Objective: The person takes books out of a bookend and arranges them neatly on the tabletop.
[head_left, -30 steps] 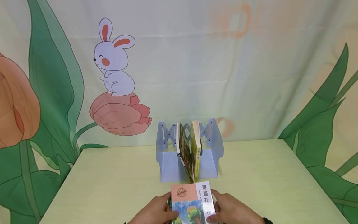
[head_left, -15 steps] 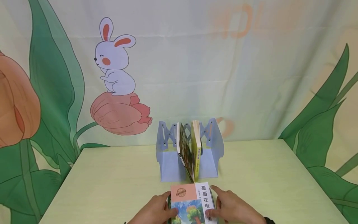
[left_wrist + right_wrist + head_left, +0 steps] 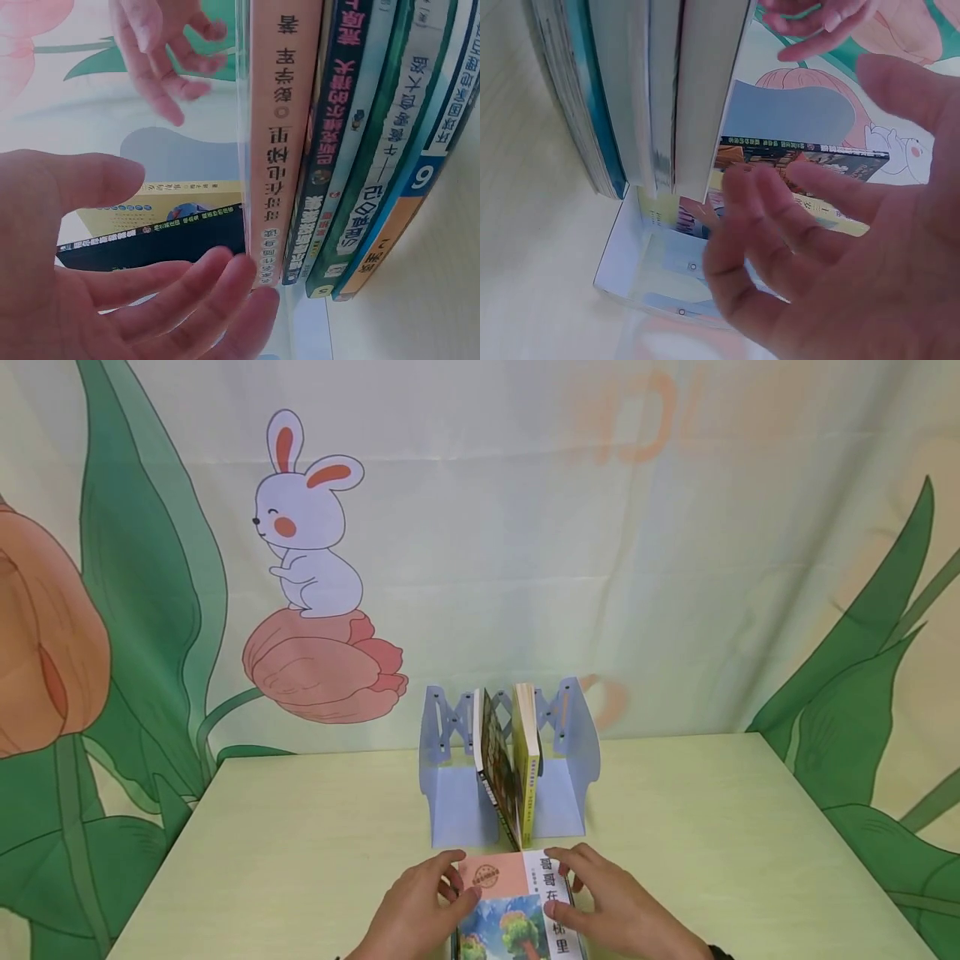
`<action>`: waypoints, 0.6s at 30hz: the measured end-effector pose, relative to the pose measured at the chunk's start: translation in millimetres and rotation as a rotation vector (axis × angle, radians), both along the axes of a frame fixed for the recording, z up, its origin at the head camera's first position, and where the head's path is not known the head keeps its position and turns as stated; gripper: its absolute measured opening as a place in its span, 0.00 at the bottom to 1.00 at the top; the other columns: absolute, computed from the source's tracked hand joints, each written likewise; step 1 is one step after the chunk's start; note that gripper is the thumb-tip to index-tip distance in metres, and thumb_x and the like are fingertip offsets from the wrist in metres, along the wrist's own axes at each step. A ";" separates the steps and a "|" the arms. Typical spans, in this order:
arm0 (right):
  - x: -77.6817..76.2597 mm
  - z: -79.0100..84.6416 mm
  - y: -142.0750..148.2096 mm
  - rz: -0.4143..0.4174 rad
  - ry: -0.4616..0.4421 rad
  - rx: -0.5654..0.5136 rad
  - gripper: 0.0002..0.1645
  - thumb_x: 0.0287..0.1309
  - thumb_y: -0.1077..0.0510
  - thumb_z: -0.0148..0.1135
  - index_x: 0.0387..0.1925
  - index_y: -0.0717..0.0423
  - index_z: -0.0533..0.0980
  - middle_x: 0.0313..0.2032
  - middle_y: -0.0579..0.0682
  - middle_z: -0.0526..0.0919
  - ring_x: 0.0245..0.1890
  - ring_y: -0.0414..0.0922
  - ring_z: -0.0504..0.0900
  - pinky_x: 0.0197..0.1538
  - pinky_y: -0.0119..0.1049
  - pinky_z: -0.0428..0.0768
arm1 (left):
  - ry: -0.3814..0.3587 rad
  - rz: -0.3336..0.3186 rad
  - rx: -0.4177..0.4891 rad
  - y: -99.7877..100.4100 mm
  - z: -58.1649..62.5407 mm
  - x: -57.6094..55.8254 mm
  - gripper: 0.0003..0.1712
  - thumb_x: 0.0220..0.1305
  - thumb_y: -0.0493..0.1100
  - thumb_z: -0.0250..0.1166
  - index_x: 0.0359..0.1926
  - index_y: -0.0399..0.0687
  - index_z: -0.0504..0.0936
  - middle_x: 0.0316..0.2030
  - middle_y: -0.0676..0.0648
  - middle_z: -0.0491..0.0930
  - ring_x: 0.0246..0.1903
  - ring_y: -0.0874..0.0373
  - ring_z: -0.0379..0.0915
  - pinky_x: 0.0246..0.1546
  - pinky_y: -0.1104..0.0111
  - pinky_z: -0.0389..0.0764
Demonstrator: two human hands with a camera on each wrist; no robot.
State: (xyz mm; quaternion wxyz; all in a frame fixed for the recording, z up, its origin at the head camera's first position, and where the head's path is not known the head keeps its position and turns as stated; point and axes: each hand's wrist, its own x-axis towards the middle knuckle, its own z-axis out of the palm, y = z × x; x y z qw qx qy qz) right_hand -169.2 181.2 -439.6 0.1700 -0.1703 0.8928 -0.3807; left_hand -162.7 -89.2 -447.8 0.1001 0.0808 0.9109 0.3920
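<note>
A stack of several books lies flat at the table's front edge, the top one a paperback (image 3: 498, 902) with a pink, blue and white cover. My left hand (image 3: 420, 902) is at the stack's left side, fingers spread; in the left wrist view its fingertips are close to the pink spine (image 3: 276, 150). On the right, my right hand (image 3: 618, 902) hovers with loosely bent fingers over the cover's white strip. Light touch by either hand is hard to tell. In the right wrist view the stack's page edges (image 3: 709, 90) stand apart from the palm.
Behind the stack is a light blue expandable bookend (image 3: 457, 802). In it a dark-covered book (image 3: 495, 752) leans against a yellow-spined book (image 3: 528, 777). The pale table (image 3: 300, 827) meets a printed cloth backdrop (image 3: 487, 552).
Both hands have loosened from the sides of the book stack. The fingers have lifted and opened, and the right hand has shifted slightly left over the cover. The stack settled slightly lower earlier.
</note>
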 end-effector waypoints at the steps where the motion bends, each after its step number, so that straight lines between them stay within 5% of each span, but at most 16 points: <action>1: 0.5 -0.4 0.0 0.009 0.034 0.009 0.40 0.57 0.37 0.66 0.68 0.39 0.65 0.57 0.42 0.72 0.53 0.47 0.74 0.49 0.45 0.78 | 0.015 0.011 -0.001 0.8 0.3 0.4 0.33 0.61 0.55 0.66 0.61 0.41 0.75 0.36 0.51 0.81 0.35 0.57 0.79 0.33 0.59 0.78; 7: 5.7 -4.1 -0.9 0.015 0.162 0.021 0.47 0.57 0.34 0.63 0.74 0.28 0.54 0.75 0.45 0.55 0.71 0.55 0.62 0.62 0.64 0.69 | 0.065 0.064 -0.012 3.8 1.6 5.1 0.36 0.61 0.57 0.66 0.66 0.46 0.71 0.56 0.43 0.79 0.54 0.42 0.76 0.48 0.46 0.77; 18: 7.1 -6.3 -3.0 0.051 0.290 0.031 0.46 0.61 0.38 0.62 0.76 0.28 0.50 0.77 0.44 0.50 0.74 0.59 0.56 0.61 0.70 0.65 | 0.115 0.100 -0.008 7.5 3.5 7.5 0.40 0.63 0.63 0.62 0.70 0.50 0.66 0.67 0.43 0.71 0.65 0.40 0.68 0.57 0.41 0.72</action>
